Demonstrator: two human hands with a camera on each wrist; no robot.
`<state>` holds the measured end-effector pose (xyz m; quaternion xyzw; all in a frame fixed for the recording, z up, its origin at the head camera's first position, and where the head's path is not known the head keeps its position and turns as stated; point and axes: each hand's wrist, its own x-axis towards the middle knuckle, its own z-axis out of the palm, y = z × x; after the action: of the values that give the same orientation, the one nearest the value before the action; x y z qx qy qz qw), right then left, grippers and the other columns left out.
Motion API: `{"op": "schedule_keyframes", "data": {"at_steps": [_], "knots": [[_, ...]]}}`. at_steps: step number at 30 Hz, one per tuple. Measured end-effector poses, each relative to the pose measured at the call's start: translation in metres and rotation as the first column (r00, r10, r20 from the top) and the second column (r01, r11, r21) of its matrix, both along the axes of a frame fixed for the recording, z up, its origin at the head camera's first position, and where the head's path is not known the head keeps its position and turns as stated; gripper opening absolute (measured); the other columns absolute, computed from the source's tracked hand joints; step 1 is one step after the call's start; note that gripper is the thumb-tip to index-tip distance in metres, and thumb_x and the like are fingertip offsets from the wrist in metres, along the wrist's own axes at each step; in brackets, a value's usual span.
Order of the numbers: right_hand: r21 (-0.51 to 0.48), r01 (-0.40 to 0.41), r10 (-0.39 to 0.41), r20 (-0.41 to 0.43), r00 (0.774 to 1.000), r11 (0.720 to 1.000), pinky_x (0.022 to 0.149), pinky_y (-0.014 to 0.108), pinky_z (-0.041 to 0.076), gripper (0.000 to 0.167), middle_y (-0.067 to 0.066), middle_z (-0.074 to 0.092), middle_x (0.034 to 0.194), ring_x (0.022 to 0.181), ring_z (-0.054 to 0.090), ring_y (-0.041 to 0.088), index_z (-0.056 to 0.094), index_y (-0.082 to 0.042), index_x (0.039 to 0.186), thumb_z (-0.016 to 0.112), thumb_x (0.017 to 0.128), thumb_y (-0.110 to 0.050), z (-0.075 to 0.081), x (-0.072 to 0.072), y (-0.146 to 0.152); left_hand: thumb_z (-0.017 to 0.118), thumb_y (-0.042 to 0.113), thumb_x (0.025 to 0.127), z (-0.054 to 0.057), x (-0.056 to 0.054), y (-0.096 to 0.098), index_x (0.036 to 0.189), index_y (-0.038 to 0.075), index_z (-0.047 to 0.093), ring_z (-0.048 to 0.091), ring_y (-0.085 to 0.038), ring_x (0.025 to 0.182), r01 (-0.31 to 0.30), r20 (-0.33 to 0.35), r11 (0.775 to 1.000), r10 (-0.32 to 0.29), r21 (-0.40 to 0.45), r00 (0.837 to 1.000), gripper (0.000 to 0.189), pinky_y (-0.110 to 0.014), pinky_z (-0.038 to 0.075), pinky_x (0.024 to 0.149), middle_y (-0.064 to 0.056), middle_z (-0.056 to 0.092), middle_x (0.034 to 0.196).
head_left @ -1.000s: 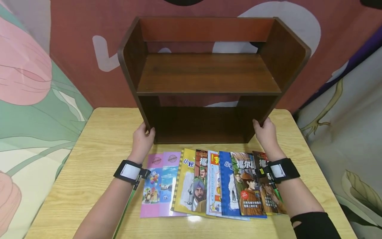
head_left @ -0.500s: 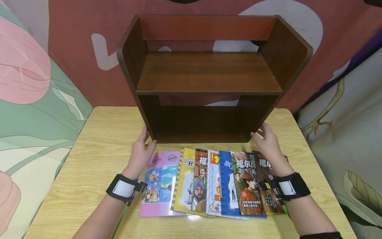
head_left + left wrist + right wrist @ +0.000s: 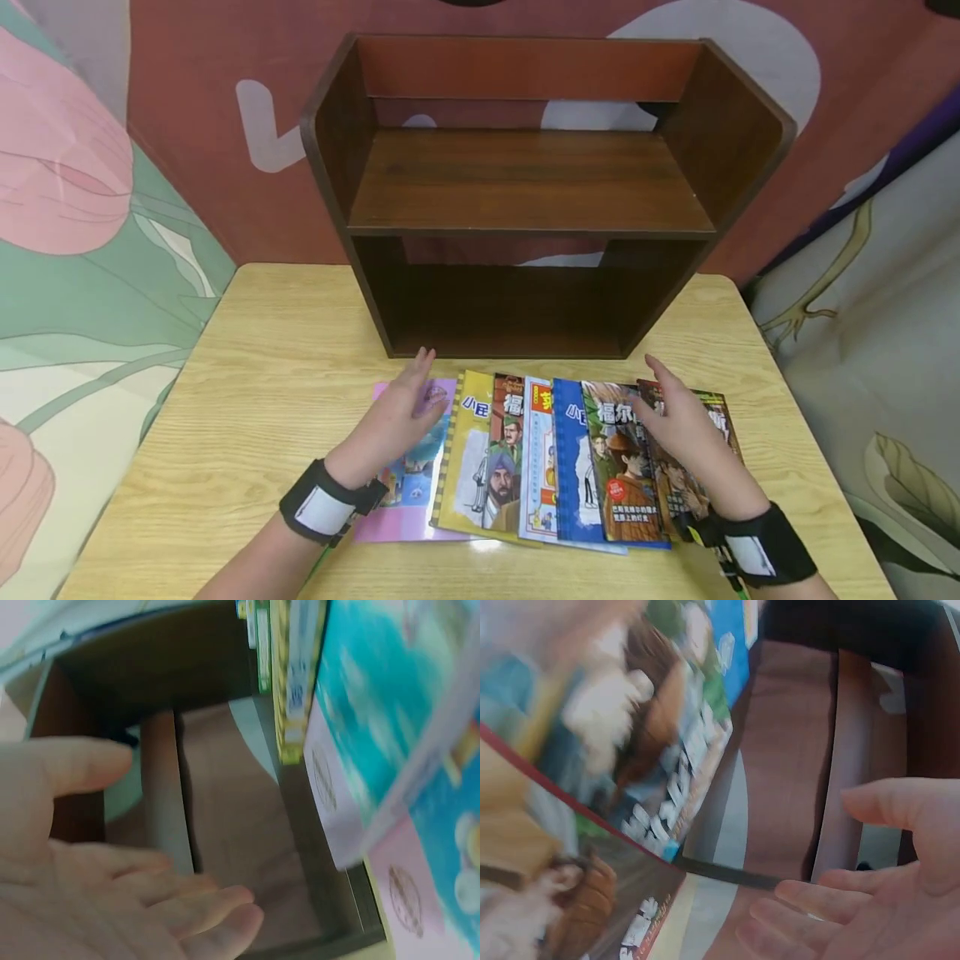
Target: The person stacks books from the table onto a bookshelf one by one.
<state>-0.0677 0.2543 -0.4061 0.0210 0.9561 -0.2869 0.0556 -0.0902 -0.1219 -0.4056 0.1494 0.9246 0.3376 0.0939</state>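
Books (image 3: 538, 467) fan across lower centre, their pink end partly hidden by my left hand (image 3: 390, 427), the brown by my right hand (image 3: 690, 429); wrist views blur them. My loosely straight fingers (image 3: 417, 372) angle upward and inward, holding nothing. The shelf (image 3: 532, 183) stands upper centre.

Bench (image 3: 247, 375): pale wood-grain top, far corners rounded; dark brown two-tier bookshelf (image 3: 532, 187) standing upright near its back edge. Just in front, overlapping row of books (image 3: 538, 475), flat, covers up: pink-and-lilac at left end, then yellow, white-and-blue and blue among dark illustrated ones, two of these at right
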Motion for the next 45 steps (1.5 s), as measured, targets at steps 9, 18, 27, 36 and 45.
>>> {"op": "schedule_keyframes", "data": {"at_steps": [9,18,27,36,45], "knots": [[0.415,-0.038,-0.007,0.106,0.994,0.909,0.091,0.072,0.033,0.097,0.043,0.012,0.146,0.127,0.019,0.064,0.026,0.017,0.140,0.060,0.085,-0.056,-0.022,0.028,0.000,0.056,0.046,0.092,-0.012,0.021,0.026,0.151,0.013,0.022,0.006,-0.036,0.145,0.294,0.020,0.932,-0.297,-0.212,0.955,0.076,-0.057,0.017,0.114,-0.009,0.011,0.159],[0.562,-0.079,-0.028,0.180,0.983,0.823,0.080,0.067,0.046,0.109,0.050,0.032,0.130,0.109,0.041,0.066,0.034,0.025,0.130,0.039,0.084,-0.074,-0.042,0.038,0.000,0.050,0.057,0.090,-0.021,0.032,0.045,0.153,0.013,0.013,-0.007,-0.035,0.145,0.432,0.077,0.835,-0.433,-0.340,0.898,0.085,-0.057,0.011,0.115,-0.007,-0.002,0.160],[0.423,-0.112,-0.010,0.277,0.961,0.899,0.083,0.072,0.039,0.112,0.045,0.010,0.144,0.127,0.015,0.065,0.019,0.019,0.141,0.038,0.084,-0.075,-0.043,0.034,-0.011,0.045,0.059,0.091,-0.023,0.035,0.045,0.153,0.016,0.015,-0.007,-0.034,0.145,0.435,0.121,0.823,-0.421,-0.365,0.899,0.081,-0.055,0.011,0.116,-0.005,0.000,0.159],[0.347,-0.153,0.092,0.185,0.978,0.925,0.095,0.069,0.034,0.081,0.035,0.018,0.149,0.131,0.023,0.057,0.028,0.006,0.145,0.057,0.091,-0.047,-0.039,0.028,-0.021,0.048,0.057,0.091,-0.020,0.035,0.047,0.153,0.017,0.015,-0.005,-0.034,0.146,0.445,0.133,0.818,-0.427,-0.365,0.894,0.081,-0.055,0.010,0.116,-0.006,0.000,0.160],[0.322,-0.128,0.105,0.088,0.991,0.938,0.100,0.062,0.036,0.080,0.033,0.031,0.146,0.132,0.033,0.049,0.031,0.010,0.142,0.068,0.080,-0.024,-0.034,0.029,-0.032,0.048,0.057,0.090,-0.018,0.035,0.049,0.153,0.013,0.013,-0.003,-0.034,0.146,0.446,0.122,0.811,-0.434,-0.378,0.893,0.084,-0.055,0.010,0.116,-0.007,0.000,0.160]]}}
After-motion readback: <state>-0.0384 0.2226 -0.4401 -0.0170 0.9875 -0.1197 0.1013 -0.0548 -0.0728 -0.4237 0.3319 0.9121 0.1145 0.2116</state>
